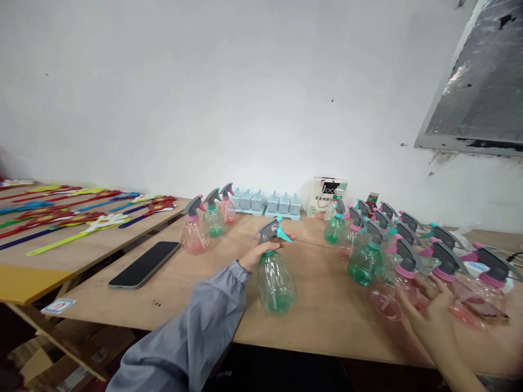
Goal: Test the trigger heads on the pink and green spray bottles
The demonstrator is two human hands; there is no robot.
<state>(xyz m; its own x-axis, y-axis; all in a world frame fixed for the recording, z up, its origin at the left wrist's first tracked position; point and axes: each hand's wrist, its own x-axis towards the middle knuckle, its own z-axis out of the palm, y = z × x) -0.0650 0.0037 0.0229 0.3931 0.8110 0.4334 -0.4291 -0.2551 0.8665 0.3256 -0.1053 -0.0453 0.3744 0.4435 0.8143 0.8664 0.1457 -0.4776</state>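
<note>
My left hand point(261, 255) is wrapped round the neck of a green-tinted spray bottle point(277, 286) with a grey and turquoise trigger head. This bottle is upright at the middle of the wooden table point(318, 321). On the right, my right hand point(431, 316) has its thumb and fingers apart beside a pink spray bottle point(386, 299); whether it touches the bottle I cannot tell. Several more pink and green spray bottles crowd around that hand, among them a green spray bottle point(365, 264). At the left stand a pink spray bottle point(195, 237), a green one and another pink one.
A black phone point(145, 265) lies at the left. Pale blue ice-pop moulds point(283, 205) and a printed paper box point(324, 197) stand along the wall. On the adjoining left table lie many colourful hand-shaped sticks point(85, 233). Another phone point(482, 307) rests among the right-hand bottles.
</note>
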